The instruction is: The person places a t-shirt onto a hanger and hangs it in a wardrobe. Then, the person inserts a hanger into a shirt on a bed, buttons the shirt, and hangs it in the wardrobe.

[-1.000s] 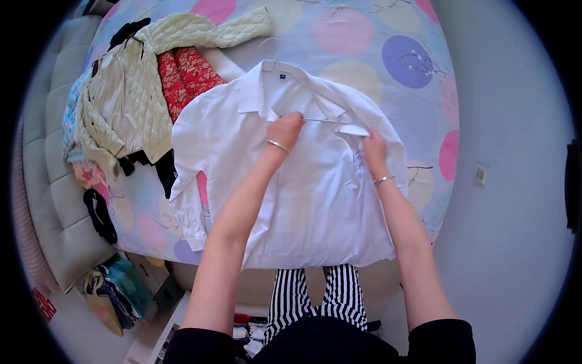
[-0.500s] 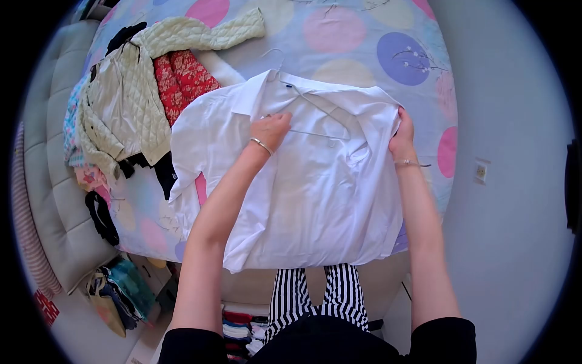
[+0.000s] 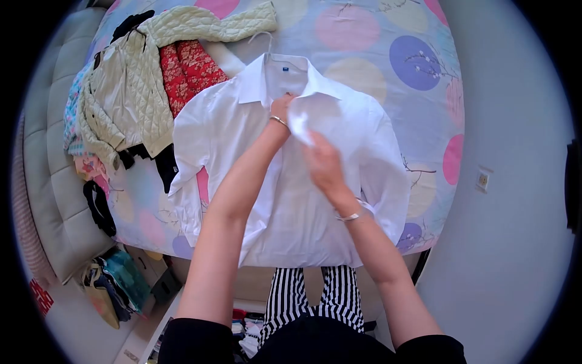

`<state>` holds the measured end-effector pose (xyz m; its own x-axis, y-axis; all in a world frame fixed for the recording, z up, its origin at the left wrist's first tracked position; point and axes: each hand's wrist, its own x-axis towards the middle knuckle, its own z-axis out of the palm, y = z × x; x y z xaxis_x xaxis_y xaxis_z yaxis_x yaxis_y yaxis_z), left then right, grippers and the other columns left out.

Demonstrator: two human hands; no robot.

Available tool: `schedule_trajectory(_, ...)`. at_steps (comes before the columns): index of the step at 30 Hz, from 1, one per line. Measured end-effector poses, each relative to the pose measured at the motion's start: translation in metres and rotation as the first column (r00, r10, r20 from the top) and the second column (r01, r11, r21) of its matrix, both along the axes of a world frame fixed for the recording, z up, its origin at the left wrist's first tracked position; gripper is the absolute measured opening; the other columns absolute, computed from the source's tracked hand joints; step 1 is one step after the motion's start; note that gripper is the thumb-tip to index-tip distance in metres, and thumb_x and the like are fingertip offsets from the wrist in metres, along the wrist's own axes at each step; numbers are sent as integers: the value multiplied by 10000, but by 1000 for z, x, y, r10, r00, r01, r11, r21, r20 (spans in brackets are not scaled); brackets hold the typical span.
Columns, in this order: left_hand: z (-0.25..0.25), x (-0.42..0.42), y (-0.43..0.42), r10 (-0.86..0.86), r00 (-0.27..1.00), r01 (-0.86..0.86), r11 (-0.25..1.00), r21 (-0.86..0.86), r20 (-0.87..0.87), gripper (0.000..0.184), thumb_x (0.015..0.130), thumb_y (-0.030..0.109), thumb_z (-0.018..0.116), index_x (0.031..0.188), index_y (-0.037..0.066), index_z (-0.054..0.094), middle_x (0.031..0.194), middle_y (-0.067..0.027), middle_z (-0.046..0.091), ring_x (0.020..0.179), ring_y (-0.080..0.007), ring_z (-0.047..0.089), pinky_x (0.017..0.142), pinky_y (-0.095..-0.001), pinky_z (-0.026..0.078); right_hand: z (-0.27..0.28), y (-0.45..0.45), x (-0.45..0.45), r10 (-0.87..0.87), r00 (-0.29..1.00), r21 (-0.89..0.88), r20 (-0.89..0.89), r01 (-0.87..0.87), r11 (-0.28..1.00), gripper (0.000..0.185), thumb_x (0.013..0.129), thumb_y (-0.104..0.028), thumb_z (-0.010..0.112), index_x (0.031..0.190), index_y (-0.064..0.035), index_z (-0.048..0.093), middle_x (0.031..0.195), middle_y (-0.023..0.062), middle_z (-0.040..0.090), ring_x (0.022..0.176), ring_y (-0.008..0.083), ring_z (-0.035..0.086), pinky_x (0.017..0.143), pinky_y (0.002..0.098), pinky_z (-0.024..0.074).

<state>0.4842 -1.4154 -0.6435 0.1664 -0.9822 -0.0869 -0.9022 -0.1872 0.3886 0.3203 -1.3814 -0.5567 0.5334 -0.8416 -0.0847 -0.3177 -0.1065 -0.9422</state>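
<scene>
Firstly, at the left, the cream quilted jacket (image 3: 157,118) lies on the bed (image 3: 424,121) beside a red floral garment (image 3: 189,73); its stretched sleeve is near the hook of the hanger (image 3: 270,41), so I think the hook could catch it if pulled that way. Next comes the white shirt (image 3: 230,136), spread on the bed around this hanger. The left hand (image 3: 282,108) looks closed at the collar opening, seemingly on the hanger; should it loosen, the hanger could tilt. Further right, the right hand (image 3: 323,161) is blurred but seems clamped on the shirt's front edge; too strong a pull could crease the cloth or drag one shoulder out of line.
</scene>
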Motion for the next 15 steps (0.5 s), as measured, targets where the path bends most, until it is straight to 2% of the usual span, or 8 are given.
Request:
schedule_trajectory(1, -22, 12, -5, 149, 962, -123, 985, 124, -228, 244, 804, 284, 495, 941, 137, 634, 883, -105, 646, 837, -267, 615, 701, -369, 491, -8, 6, 10, 125, 979, -133, -159, -146, 980, 379, 805, -139, 538, 1159, -11, 495, 993, 163, 579, 895, 276, 577, 776, 384, 452)
schedule_trajectory(2, -48, 15, -5, 150, 963, -125, 985, 123, -226, 244, 804, 284, 495, 941, 137, 634, 883, -105, 646, 837, -267, 615, 701, -369, 491, -20, 9, 10, 126, 980, -135, -156, -148, 980, 379, 805, -139, 538, 1159, -11, 495, 993, 163, 579, 895, 276, 577, 776, 384, 452)
schedule_trajectory(3, -74, 19, -1, 115, 809, -131, 991, 14, -577, 271, 812, 291, 487, 1006, 154, 616, 923, -113, 639, 855, -271, 611, 717, -367, 486, -33, 14, 11, 160, 974, -112, -160, -179, 977, 414, 797, -162, 543, 1177, -12, 474, 1057, 177, 557, 960, 313, 547, 817, 399, 437)
schedule_trajectory(5, -39, 26, 23, -129, 945, 109, 991, -81, -300, 338, 833, 247, 485, 1149, 148, 554, 1010, -122, 620, 903, -270, 603, 754, -344, 479, -47, 21, 9, 230, 951, -98, -208, -254, 962, 502, 795, -181, 535, 1245, 0, 404, 1181, 188, 504, 1107, 340, 469, 935, 407, 381)
schedule_trajectory(9, 23, 2, 85, -220, 963, 145, 909, -390, -156, 290, 820, 142, 529, 1102, 95, 577, 990, -112, 627, 887, -270, 608, 735, -335, 481, -89, 31, -4, 235, 962, -36, -141, -242, 970, 536, 788, -169, 529, 1272, 10, 380, 1233, 190, 468, 1153, 329, 435, 976, 401, 354)
schedule_trajectory(12, 16, -15, 148, 89, 964, -188, 895, -405, -251, 227, 794, 38, 559, 1016, 50, 609, 949, -108, 636, 840, -250, 623, 710, -313, 483, -109, 30, -5, 265, 952, -203, -154, -293, 934, 571, 818, -172, 521, 1328, -7, 324, 1247, 193, 458, 1065, 328, 513, 904, 377, 409)
schedule_trajectory(14, 3, -29, 183, 503, 675, -581, 813, 31, -539, 194, 823, 0, 549, 1000, 25, 625, 962, -95, 642, 831, -175, 632, 735, -264, 494, -112, 24, -1, 294, 942, -49, -162, -306, 951, 526, 816, -139, 515, 1312, -39, 367, 1224, 181, 470, 1012, 293, 539, 873, 359, 431)
schedule_trajectory(15, -6, -34, 192, 512, 671, -587, 809, 38, -537, 194, 823, 0, 549, 1000, 25, 625, 962, -95, 642, 831, -175, 632, 735, -264, 494, -115, 22, 1, 302, 940, -42, -162, -312, 949, 526, 816, -139, 515, 1312, -39, 367, 1224, 181, 470, 1012, 293, 539, 873, 359, 431)
